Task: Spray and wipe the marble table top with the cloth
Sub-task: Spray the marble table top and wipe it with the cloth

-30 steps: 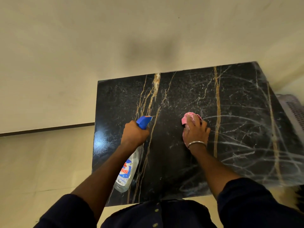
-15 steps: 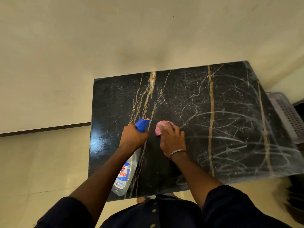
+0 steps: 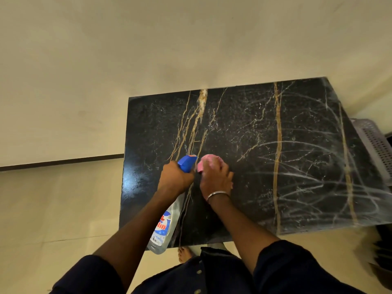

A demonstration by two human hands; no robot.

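The black marble table top [image 3: 265, 134], veined in gold and white, fills the middle and right of the head view. My left hand [image 3: 175, 177] grips a clear spray bottle [image 3: 164, 228] by its blue trigger head, held over the table's near left part with the nozzle pointing away from me. Right beside it, my right hand [image 3: 216, 179] presses a bunched pink cloth [image 3: 206, 162] onto the marble near the centre. A metal bangle sits on that wrist. Whitish curved smear marks cover the right half of the top.
A cream wall rises behind the table, with a dark skirting line at the left. A perforated grey plastic basket [image 3: 375, 145] stands against the table's right edge. Beige floor tiles lie to the left and below. My bare foot [image 3: 184, 254] shows under the near edge.
My right hand has slid the pink cloth leftwards across the marble until it is next to the bottle's head. My left hand and the bottle have stayed about where they were.
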